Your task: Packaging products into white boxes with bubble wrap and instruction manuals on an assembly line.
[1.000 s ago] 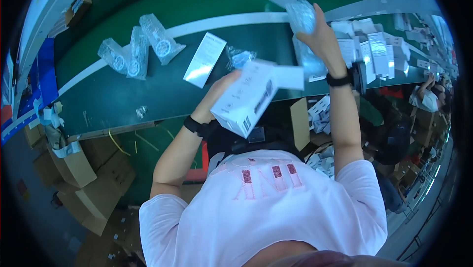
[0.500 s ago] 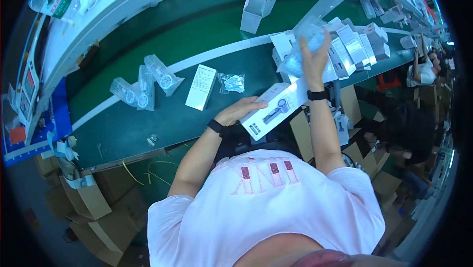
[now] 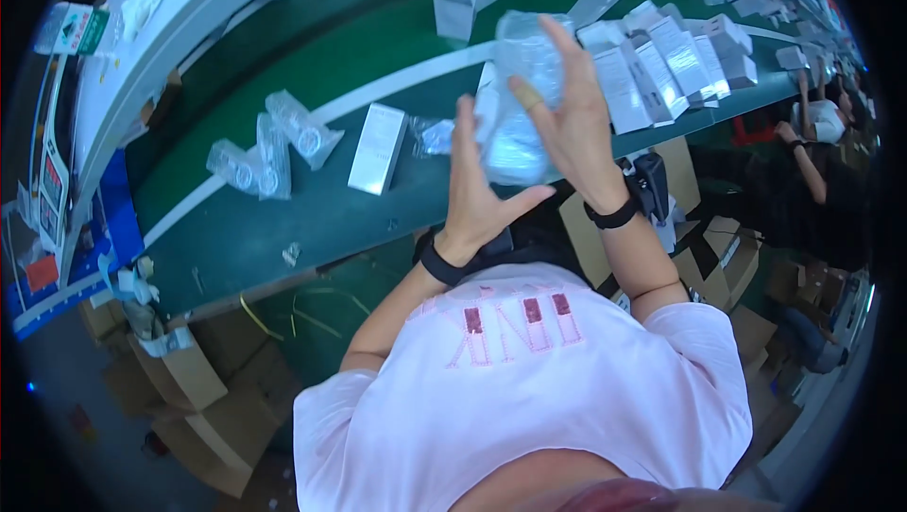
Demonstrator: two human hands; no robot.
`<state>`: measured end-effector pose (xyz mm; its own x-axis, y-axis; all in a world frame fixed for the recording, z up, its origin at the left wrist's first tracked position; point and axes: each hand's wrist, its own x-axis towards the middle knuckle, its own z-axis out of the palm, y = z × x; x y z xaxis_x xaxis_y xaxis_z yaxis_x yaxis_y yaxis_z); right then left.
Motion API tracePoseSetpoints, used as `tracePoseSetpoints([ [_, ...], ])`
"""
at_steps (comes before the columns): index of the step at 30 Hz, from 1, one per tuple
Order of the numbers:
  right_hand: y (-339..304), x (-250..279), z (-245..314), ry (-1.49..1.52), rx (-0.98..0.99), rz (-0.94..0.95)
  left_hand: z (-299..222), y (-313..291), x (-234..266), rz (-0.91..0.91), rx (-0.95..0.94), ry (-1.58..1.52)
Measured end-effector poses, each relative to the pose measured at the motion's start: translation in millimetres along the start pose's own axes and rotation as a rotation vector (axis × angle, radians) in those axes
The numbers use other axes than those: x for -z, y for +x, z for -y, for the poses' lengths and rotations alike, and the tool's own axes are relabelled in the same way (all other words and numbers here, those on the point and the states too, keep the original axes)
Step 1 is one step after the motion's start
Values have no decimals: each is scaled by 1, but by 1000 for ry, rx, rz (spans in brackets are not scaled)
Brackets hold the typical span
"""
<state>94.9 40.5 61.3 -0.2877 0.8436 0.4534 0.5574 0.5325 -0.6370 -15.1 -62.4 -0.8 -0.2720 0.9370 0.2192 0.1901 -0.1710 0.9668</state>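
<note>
A pale, clear plastic-wrapped bundle (image 3: 529, 145) stands out between my two hands above the bench's front edge. My right hand (image 3: 578, 125) grips it from the right, its thumb across the front and a yellowish wrap on one digit. On the other side, my left hand (image 3: 472, 177) is open, thumb and fingers spread, close to the bundle with nothing held. Part of a white box (image 3: 487, 101) shows between them, mostly hidden. A closed white box (image 3: 378, 148) stands to the left, and a small clear bag with bluish contents (image 3: 435, 137) lies beside it.
Several clear-wrapped round-ended items (image 3: 274, 158) lie on the green bench (image 3: 255, 243) at left. White boxes (image 3: 661, 68) crowd the right side. An open white carton (image 3: 458, 2) stands at the back. Cardboard boxes (image 3: 203, 418) sit below; other people work at far right.
My right hand has brought the plastic-wrapped bundle leftward and nearer. My left hand has let go of the printed white box and risen beside the bundle, fingers spread.
</note>
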Motion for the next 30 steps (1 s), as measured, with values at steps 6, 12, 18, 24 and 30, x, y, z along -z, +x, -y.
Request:
tracePoseSetpoints([
  [6,6,17,32,54,168,353,4,-10,56,177,163,-51],
  [12,27,35,72,221,504,524,5,-45,72,61,135,-398],
  [18,-2,21,96,266,555,507,-16,-45,87,91,464,-542],
  [24,-2,18,103,99,654,478,4,-62,82,71,166,-400],
  [30,1,11,57,456,210,266,0,-63,80,127,415,-715],
])
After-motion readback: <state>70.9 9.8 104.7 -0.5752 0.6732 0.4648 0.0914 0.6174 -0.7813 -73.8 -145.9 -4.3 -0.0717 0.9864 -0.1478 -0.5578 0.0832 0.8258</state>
